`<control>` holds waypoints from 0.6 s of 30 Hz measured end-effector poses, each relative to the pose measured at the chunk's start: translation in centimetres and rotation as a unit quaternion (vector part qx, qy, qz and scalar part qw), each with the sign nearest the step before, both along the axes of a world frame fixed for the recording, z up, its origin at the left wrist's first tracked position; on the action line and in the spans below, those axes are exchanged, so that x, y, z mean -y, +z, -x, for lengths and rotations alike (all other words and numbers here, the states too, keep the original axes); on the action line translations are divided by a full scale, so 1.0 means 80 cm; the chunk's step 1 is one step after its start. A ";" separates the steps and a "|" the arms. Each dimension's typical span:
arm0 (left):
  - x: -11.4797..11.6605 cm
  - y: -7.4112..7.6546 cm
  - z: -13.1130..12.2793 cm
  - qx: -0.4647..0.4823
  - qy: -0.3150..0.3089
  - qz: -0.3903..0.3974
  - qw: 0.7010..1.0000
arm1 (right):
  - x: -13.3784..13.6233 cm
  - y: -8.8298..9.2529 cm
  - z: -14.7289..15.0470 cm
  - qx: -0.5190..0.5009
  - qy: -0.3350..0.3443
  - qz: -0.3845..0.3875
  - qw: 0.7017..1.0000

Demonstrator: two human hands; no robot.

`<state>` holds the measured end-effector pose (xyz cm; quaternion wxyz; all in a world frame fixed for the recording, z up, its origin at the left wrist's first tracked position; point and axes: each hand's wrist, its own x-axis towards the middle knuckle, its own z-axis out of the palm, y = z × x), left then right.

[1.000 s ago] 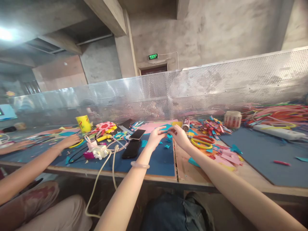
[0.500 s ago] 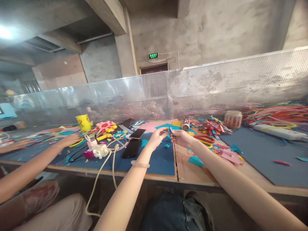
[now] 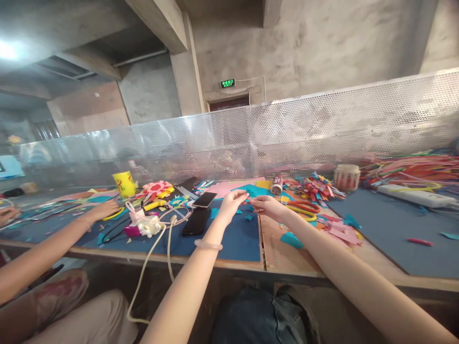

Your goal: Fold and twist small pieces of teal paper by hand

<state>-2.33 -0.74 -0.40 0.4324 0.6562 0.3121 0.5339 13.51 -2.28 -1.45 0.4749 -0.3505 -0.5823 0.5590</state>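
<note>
Near the front middle of the table, my left hand [image 3: 231,205] and my right hand [image 3: 269,206] face each other with fingertips close together. Both are closed in a pinch around a small blue paper piece [image 3: 248,201], mostly hidden by the fingers. Its folded shape is hard to make out against the blue paper sheet [image 3: 258,190] lying behind. Below the fingertips lies a small blue paper scrap [image 3: 249,218]. Orange-handled scissors [image 3: 304,207] rest beside my right hand. A black phone [image 3: 196,220] lies left of my left wrist.
A co-worker's hand [image 3: 103,210] rests by a yellow handle at left. A yellow cup [image 3: 124,184], a brown bottle [image 3: 277,185], a colourful paper flower [image 3: 319,187], a jar [image 3: 346,177] and a power strip [image 3: 416,196] stand about. A perforated metal screen [image 3: 215,143] borders the back.
The blue paper piece, upright and plain to see between my fingertips before, has dropped lower and is mostly covered. My right fingers have shifted slightly. A co-worker's far-left hand has drawn left.
</note>
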 end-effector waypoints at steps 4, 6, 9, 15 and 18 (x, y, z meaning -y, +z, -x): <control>0.000 0.001 0.003 -0.010 0.016 -0.005 1.000 | -0.005 0.002 -0.003 0.005 -0.090 -0.035 0.995; 0.002 0.003 0.003 -0.036 0.020 -0.014 0.999 | -0.005 0.004 -0.004 0.000 -0.098 -0.051 0.994; 0.005 0.004 0.003 -0.059 0.013 -0.024 0.998 | -0.003 0.006 -0.002 0.014 -0.095 -0.082 0.992; -0.001 -0.003 0.004 -0.029 -0.050 0.015 0.998 | 0.000 0.006 0.000 0.013 -0.086 -0.106 0.991; -0.001 -0.004 0.004 0.014 -0.101 0.045 0.994 | 0.001 0.006 0.001 0.008 -0.077 -0.112 0.991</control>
